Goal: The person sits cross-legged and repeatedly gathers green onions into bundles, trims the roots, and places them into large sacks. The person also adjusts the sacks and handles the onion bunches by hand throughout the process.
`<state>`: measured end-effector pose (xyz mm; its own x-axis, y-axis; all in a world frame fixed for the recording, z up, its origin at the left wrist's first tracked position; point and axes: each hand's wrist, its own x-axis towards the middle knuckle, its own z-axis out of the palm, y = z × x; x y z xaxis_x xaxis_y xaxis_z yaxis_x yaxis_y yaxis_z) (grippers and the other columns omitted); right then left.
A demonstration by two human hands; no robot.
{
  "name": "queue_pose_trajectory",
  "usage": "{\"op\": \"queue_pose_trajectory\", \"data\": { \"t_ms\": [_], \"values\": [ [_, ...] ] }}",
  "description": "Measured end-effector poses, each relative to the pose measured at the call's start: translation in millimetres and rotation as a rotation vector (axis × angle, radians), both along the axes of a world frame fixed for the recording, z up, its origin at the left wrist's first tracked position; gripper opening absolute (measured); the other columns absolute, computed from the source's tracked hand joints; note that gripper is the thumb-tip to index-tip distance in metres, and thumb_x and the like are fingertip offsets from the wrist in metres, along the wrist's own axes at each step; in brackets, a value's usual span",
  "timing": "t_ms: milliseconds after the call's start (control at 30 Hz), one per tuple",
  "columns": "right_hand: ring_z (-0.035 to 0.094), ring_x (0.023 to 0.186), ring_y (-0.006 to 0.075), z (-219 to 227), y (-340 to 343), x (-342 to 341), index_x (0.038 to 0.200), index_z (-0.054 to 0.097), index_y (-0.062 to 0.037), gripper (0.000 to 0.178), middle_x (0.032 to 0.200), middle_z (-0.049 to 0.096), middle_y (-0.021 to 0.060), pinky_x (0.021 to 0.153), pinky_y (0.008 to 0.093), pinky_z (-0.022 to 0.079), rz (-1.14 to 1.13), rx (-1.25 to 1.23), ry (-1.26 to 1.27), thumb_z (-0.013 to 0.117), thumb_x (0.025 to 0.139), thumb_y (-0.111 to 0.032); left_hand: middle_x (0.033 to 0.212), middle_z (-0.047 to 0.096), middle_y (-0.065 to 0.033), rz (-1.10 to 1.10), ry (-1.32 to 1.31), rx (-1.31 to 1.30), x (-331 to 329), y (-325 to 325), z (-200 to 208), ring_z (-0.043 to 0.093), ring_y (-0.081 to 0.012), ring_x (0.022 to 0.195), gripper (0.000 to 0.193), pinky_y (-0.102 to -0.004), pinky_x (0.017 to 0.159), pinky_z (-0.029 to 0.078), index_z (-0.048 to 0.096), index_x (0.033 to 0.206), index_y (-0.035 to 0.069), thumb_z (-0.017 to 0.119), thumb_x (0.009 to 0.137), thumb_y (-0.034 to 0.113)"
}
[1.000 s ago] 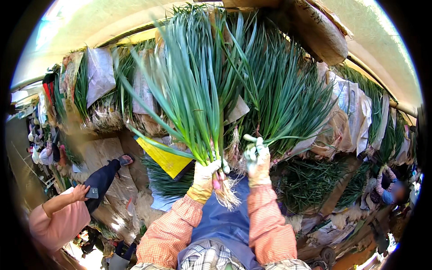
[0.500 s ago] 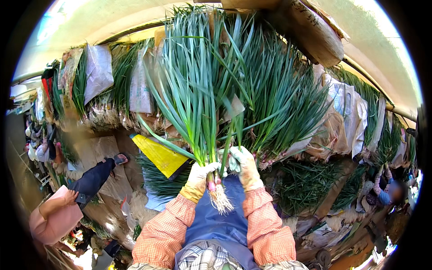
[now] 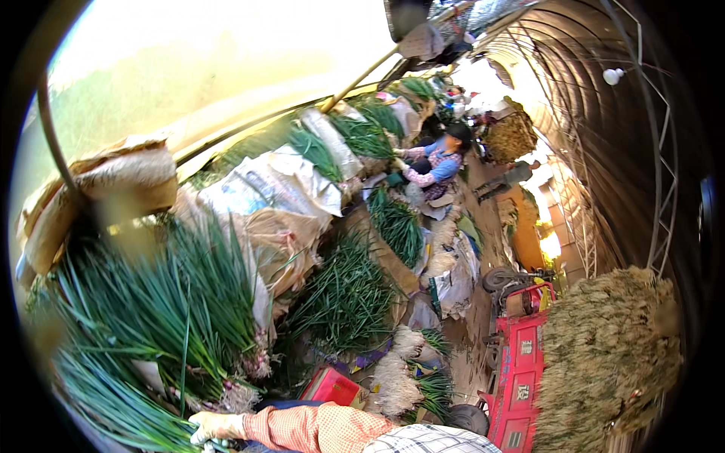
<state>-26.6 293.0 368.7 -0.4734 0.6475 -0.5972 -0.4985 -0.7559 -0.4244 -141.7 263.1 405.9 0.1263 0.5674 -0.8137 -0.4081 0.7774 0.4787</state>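
In a yellowish work glove, my right hand (image 3: pixel 215 426) is at the lower left edge of the view. Its fingers are closed round the base of some green onions (image 3: pixel 124 408), whose long leaves run off to the left. The lower part of that bunch is cut off by the frame's edge. An orange checked sleeve (image 3: pixel 317 426) covers my right forearm. My left hand is out of view. Just beyond the hand lies a large pile of green onions (image 3: pixel 166 294), with pale roots and pinkish bulbs on its near side.
Loose green leaves (image 3: pixel 343 291) lie right of the pile, near a red box (image 3: pixel 331 386). A red cart (image 3: pixel 521 370) beside a heap of straw-coloured bundles (image 3: pixel 604 355) stands at right. Farther off, a person (image 3: pixel 438 162) sits by more onions. A rolled sack (image 3: pixel 113 181) rests at upper left.
My view has swung far to the right. The person, cart and straw-coloured heap are now prominent. My left hand and the bunch's root end have gone out of view.
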Motion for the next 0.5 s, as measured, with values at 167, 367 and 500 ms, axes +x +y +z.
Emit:
{"op": "queue_pose_trajectory", "data": {
  "t_ms": [167, 367, 500],
  "values": [
    [0.055, 0.059, 0.0161, 3.8, 1.2, -33.4, 0.108, 0.057, -0.0038, 0.029, 0.079, 0.06, 0.006, 0.046, 0.0328, 0.046, -0.302, -0.12, -0.133, 0.065, 0.082, -0.014, 0.093, 0.064, -0.0078, -0.091, -0.011, -0.009, -16.9, 6.9, -20.3, 0.063, -0.0211, 0.082, 0.022, -0.0331, 0.069, 0.053, 0.061, 0.1, 0.002, 0.06, 0.083, 0.017],
    [0.056, 0.054, 0.0158, 3.6, -5.6, -0.7, 0.081, 0.063, -0.0039, 0.022, 0.062, 0.058, 0.0047, 0.049, 0.0359, 0.048, 0.188, -0.063, -0.202, 0.071, 0.075, -0.023, 0.09, 0.064, -0.0064, -0.152, -0.044, -0.037, 4.5, 4.6, -14.8, 0.063, -0.0207, 0.079, 0.019, -0.032, 0.067, 0.053, 0.062, 0.096, 0.002, 0.061, 0.082, 0.015],
    [0.062, 0.064, 0.0242, 48.1, -19.0, 10.2, 0.099, 0.066, -0.0089, 0.021, 0.076, 0.065, 0.0094, 0.055, 0.0386, 0.05, 0.107, -0.061, -0.162, 0.059, 0.08, -0.01, 0.088, 0.064, -0.0054, -0.155, -0.036, -0.061, 4.8, -3.0, -11.2, 0.064, -0.0204, 0.077, 0.016, -0.0313, 0.065, 0.052, 0.063, 0.094, 0.003, 0.061, 0.082, 0.014]
  ]
}}
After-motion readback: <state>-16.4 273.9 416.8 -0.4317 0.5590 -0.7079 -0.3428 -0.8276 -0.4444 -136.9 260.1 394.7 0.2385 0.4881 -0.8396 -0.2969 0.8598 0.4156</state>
